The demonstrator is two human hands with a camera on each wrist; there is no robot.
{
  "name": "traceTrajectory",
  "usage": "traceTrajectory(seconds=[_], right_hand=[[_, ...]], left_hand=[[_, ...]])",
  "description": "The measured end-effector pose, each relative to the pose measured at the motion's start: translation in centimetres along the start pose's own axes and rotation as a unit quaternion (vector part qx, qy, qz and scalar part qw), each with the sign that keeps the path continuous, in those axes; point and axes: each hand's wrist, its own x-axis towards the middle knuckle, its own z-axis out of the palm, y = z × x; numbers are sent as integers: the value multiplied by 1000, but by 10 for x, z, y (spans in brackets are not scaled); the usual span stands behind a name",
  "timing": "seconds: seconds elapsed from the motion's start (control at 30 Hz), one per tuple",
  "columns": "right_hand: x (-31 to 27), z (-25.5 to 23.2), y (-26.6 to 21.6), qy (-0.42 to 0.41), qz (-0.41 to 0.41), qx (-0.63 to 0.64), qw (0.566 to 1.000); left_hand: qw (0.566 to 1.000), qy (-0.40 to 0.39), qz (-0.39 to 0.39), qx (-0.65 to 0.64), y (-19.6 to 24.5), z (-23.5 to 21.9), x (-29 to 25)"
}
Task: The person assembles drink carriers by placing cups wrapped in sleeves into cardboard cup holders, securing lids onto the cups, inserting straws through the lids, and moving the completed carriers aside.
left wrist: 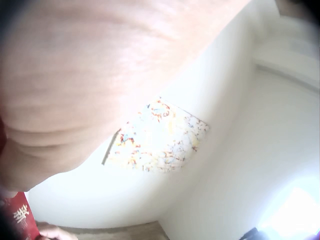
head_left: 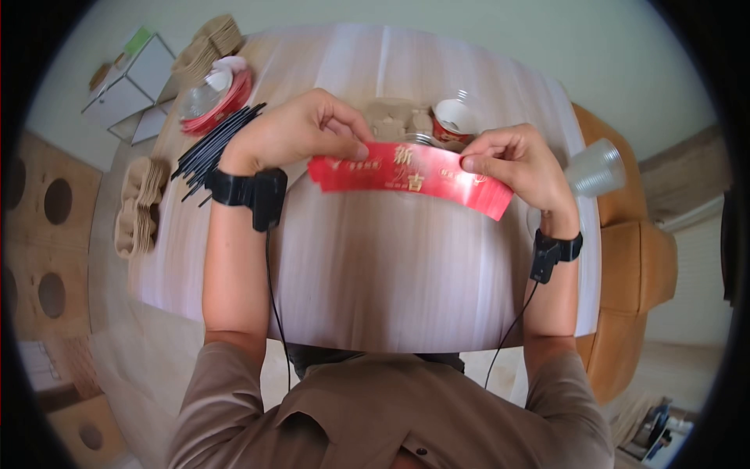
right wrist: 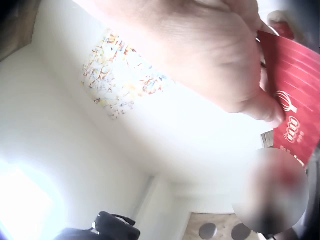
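Both hands hold a red paper cup sleeve [head_left: 410,176] out flat over the table, its long edges gently curved and gold characters printed on its face. My left hand [head_left: 312,133] pinches the upper left part between thumb and fingers. Toward the other end, my right hand [head_left: 512,160] grips the upper edge, thumb on the printed face. Only a corner of the red sleeve [left wrist: 20,215] shows in the left wrist view, below the left hand [left wrist: 85,75]. In the right wrist view the right thumb lies on the sleeve [right wrist: 295,90] beside a gold line drawing.
Behind the sleeve stand a red and white paper cup [head_left: 455,119] and a cardboard cup carrier [head_left: 388,117]. Black straws [head_left: 215,152] lie at the left near a red stack [head_left: 226,105]. More carriers [head_left: 141,207] sit at the left edge, and clear plastic cups [head_left: 598,168] at the right.
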Motion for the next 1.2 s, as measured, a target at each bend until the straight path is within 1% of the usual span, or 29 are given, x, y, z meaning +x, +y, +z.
traceTrajectory(seconds=[0.03,0.07,0.13,0.17,0.2,0.27,0.3,0.33,0.37,0.4,0.47,0.53,0.6,0.67,0.7,0.73,0.77,0.83,0.87,0.93,0.97,1.03,1.07,1.13,1.17,1.2], right_hand=[[-3,-4,1,-40,-5,15,999],[-8,-7,-1,-26,-2,17,1000],[-14,-16,-6,-85,8,-5,996],[-16,-19,-6,-81,18,-34,996],[-17,-24,-4,-77,20,-36,996],[-18,-32,0,-42,51,-117,991],[-18,-32,0,-42,51,-118,991],[-18,-30,-3,-42,93,-145,984],[-18,-26,-8,-42,133,-172,975],[-18,-20,-14,-41,133,-172,975],[-17,-6,-27,-50,233,-188,953],[-12,4,-20,-54,228,-169,957],[-6,12,-10,-83,220,-144,961],[-1,12,-5,-92,208,-127,965],[1,12,-3,-89,225,-120,963],[2,13,-1,-86,243,-112,960],[4,14,2,-84,242,-112,960],[8,15,7,-33,238,-58,969],[9,17,8,-32,237,-59,969],[12,22,8,42,200,-68,976],[13,27,5,42,200,-69,977],[14,36,0,121,148,-119,974],[14,39,2,120,148,-121,974],[15,46,13,145,74,-150,975],[17,48,18,143,73,-150,976],[19,49,23,140,63,-182,971]], left_hand=[[1000,-17,2,7,6,9,2],[998,-35,24,44,9,18,4],[986,-40,20,158,28,39,0],[980,-53,-22,192,45,49,-2],[980,-56,-18,192,43,57,-1],[969,-46,40,241,31,68,2],[966,-34,54,249,26,70,3],[966,-34,55,249,22,71,5],[962,-24,32,271,18,71,7],[956,-14,9,293,16,71,9],[951,-13,-1,310,11,69,13],[945,-12,-12,326,14,68,15],[938,19,-66,338,18,69,16],[938,28,-78,335,18,69,18],[939,35,-89,331,17,69,19],[939,35,-88,332,15,68,20],[940,36,-76,330,12,66,20],[942,39,-62,328,9,65,21],[942,38,-63,327,8,63,22],[942,39,-64,326,5,59,24],[951,32,-56,301,3,57,24],[960,27,-48,275,-4,52,26],[963,25,-52,262,-9,50,27],[967,24,-57,249,-11,47,27],[967,21,-76,242,-12,46,27],[967,17,-95,235,-12,44,27]])
